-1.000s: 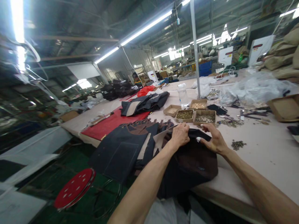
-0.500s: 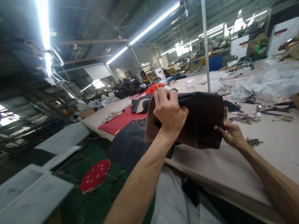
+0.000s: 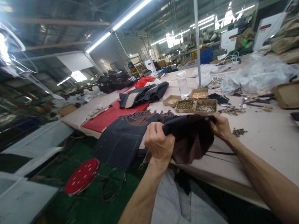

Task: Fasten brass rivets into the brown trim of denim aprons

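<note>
While a broad pale table point(image 3: 261, 155) spreads across the middle and right of the frame, we see a dark panel point(image 3: 119, 146) with brown trim draped over its edge left of center, a stitched rectangle showing on its face. Crumpled clear plastic bags point(image 3: 261, 74) lie in a wide mound toward the upper right. Beyond the panel, a red sheet point(image 3: 105, 116) covers part of the tabletop, and a dark garment point(image 3: 155, 92) lies bunched at its far right. Just right of center, above the table's front edge, we hold a dark cloth piece point(image 3: 189, 137) with a brown inner side, which spans the space between our hands. At lower left stands a round red stool point(image 3: 83, 176) with pale spots on its seat. Near center, our left hand point(image 3: 160, 143) has its fingers curled into a tight fist around the cloth's left edge; farther right, our right hand point(image 3: 221, 127) has its fingers closed on the opposite edge. Above the cloth a clear bottle point(image 3: 183, 85) stands upright, beside shallow cardboard boxes point(image 3: 205, 112) of small pieces. Right of our right hand lies a loose heap of dark metal bits point(image 3: 239, 133).
</note>
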The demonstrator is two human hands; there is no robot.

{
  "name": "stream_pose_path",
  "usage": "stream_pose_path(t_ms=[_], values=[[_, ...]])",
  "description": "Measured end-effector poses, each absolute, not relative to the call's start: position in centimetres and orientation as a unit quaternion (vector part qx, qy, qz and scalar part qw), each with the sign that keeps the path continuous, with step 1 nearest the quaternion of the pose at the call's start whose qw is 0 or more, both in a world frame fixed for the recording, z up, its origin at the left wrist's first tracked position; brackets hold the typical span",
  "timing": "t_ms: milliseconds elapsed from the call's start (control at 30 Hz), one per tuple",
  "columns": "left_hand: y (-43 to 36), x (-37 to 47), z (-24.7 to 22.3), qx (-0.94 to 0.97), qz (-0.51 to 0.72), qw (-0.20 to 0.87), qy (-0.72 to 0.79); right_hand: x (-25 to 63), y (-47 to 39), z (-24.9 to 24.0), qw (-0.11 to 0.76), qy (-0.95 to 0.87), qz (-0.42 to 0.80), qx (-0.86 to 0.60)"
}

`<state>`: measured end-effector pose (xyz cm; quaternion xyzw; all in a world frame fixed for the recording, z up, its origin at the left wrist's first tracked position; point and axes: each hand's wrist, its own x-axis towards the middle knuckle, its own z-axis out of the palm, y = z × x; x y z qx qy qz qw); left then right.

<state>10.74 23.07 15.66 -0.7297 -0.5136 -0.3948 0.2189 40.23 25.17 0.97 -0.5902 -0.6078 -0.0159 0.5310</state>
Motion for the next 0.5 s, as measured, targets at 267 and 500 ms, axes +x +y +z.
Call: stream_pose_path(t_ms=[267,500], values=[[23.2,9.2,17.4,-0.668,-0.486,0.233,-0.513,41.0,26.3,-0.9,0.254,-0.704,0.236,-0.62],[19.2,8.2,19.8,-0.694,-0.475,0.238,-0.486,41.9,25.5,1.2,0.324,-0.739,0.162,-0.568]])
